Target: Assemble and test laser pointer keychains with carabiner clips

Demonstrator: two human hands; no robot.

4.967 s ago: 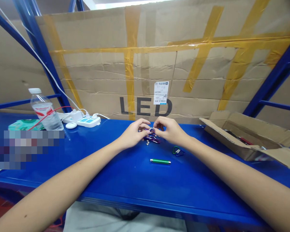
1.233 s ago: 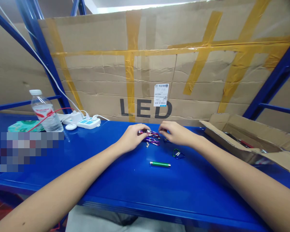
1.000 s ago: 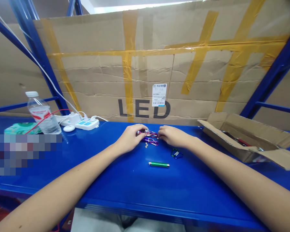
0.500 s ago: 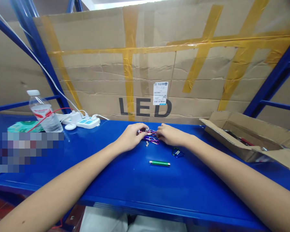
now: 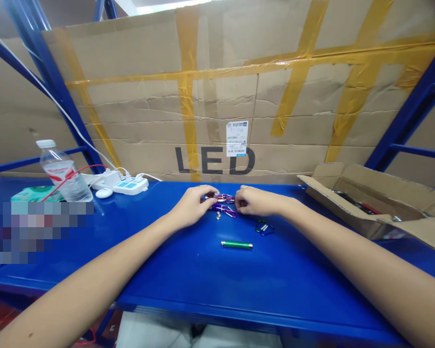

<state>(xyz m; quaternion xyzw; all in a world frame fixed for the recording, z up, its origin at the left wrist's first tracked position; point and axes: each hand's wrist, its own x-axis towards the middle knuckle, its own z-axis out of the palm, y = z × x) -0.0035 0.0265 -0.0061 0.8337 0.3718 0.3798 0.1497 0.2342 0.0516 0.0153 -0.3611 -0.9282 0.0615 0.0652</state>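
Observation:
My left hand [image 5: 191, 205] is closed, thumb and fingers pinching the left end of a pinkish-red keychain flashlight [image 5: 224, 198]. At that flashlight's right end my right hand [image 5: 254, 200] is closed, its fingertips curled out of sight; what they grip is hidden. A purple keychain flashlight with a carabiner [image 5: 223, 209] lies just below, close to both hands. Small silver button cells [image 5: 218, 216] are beside it. Nearer to me lies a green metal tube [image 5: 237, 245] with silver ends. Green and blue carabiner clips [image 5: 264, 227] rest below my right hand.
An open cardboard box [image 5: 369, 224] with dark and red items stands at the right. On the left are a water bottle [image 5: 67, 176], a white power strip [image 5: 130, 185] and a green packet [image 5: 36, 192]. A large cardboard panel [image 5: 148, 111] closes off the back of the blue table [image 5: 188, 280].
The view has shifted slightly, so everything sits a little further left. Both hands stay at the flashlights, with hardly any movement of the fingers.

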